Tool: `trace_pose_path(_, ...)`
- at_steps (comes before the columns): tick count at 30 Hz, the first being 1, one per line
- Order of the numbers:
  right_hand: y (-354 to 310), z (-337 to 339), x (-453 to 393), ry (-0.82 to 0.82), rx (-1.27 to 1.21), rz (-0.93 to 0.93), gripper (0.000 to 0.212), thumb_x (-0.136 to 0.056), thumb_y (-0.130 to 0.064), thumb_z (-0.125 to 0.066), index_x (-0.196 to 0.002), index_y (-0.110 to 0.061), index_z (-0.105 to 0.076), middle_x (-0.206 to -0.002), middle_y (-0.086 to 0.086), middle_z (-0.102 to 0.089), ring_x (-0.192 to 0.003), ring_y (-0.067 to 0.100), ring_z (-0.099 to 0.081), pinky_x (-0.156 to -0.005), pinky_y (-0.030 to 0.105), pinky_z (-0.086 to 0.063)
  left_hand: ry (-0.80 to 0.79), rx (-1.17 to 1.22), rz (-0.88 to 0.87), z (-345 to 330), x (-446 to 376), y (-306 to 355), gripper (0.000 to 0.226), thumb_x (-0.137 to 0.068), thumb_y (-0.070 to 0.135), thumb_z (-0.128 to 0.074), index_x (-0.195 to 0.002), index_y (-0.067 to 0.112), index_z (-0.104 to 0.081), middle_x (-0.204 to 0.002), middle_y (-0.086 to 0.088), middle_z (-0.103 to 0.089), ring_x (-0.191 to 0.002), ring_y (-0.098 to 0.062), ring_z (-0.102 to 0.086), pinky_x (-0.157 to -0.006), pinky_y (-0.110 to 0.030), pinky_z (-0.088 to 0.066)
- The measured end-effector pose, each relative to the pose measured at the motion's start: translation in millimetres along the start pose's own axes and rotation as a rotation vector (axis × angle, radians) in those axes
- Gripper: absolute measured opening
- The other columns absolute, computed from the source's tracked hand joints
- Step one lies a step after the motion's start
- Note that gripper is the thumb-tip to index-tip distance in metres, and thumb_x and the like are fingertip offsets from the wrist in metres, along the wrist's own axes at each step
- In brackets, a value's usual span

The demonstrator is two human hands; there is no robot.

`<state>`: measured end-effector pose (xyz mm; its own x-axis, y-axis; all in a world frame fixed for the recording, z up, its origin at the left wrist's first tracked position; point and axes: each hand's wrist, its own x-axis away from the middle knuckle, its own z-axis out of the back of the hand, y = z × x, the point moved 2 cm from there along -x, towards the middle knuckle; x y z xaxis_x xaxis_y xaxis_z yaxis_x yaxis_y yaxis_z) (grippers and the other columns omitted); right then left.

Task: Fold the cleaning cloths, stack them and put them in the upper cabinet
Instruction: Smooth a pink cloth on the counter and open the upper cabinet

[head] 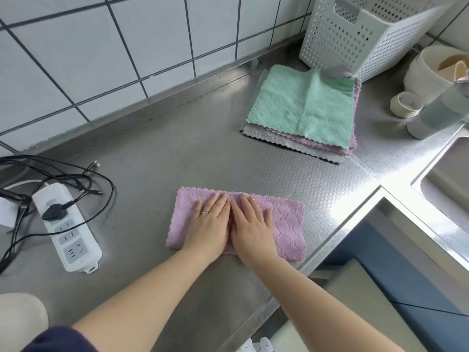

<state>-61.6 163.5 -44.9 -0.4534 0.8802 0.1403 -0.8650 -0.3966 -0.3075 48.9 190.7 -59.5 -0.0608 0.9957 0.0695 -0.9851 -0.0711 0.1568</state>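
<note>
Hands lie flat, side by side, on a purple cloth (286,222) folded into a long strip near the front edge of the steel counter (162,138). The left hand (208,224) and the right hand (251,227) touch along their inner edges, fingers (218,199) straight and released, pressing down on the cloth rather than grasping it. A ring sits on one finger of the left hand. The cloth's right part shows a quilted diamond pattern and a scalloped hem.

Farther back and to the right lies a pile of unfolded cloths (304,110), well apart from the folded one: a green cloth on top, purple and grey ones under it, their edges offset. Just behind the pile stands a white perforated basket (355,39), against the tiled wall (76,59).

At the left, a white power strip (68,224) lies on the counter with a black plug in it and black cables (101,184) looped around it. At the right edge stand a pale bowl (421,72), a small round cup (406,104) and a clear bottle (439,113), beside a sink (444,179).
</note>
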Motion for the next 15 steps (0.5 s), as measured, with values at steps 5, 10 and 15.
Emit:
trace_pose_path(5,15.2,-15.6,3.5,0.005,0.089,0.02,0.05,-0.084,-0.039,-0.041,-0.13,-0.024,-0.056,-0.139,0.005,-0.052,-0.129,0.023,-0.049,-0.1,0.056,-0.04,-0.024,-0.088,0.021,-7.2,5.3,-9.7,0.056,-0.085,0.037,-0.031,-0.126,0.011,-0.057,-0.136,-0.006,-0.054,-0.127,-0.022,-0.05,-0.103,-0.047,-0.042)
trace_pose_path(10,37.4,-15.2,4.2,0.028,0.18,0.076,0.065,-0.088,-0.061,-0.032,-0.139,-0.024,-0.043,-0.147,0.006,-0.041,-0.137,0.023,-0.038,-0.112,0.05,-0.021,0.005,-0.125,-0.006,-11.1,6.1,-21.4,0.063,-0.086,0.045,-0.031,-0.134,0.01,-0.048,-0.143,-0.009,-0.045,-0.133,-0.025,-0.041,-0.107,-0.044,-0.021)
trace_pose_path(15,64.7,-7.7,7.5,-0.016,0.222,0.039,0.073,-0.088,-0.069,-0.018,-0.145,-0.026,-0.032,-0.153,0.005,-0.031,-0.142,0.023,-0.028,-0.113,0.048,-0.007,-0.007,-0.124,0.018,-8.3,8.6,-34.0,0.065,-0.086,0.051,-0.03,-0.133,0.01,-0.05,-0.144,-0.009,-0.044,-0.134,-0.025,-0.041,-0.109,-0.044,-0.02)
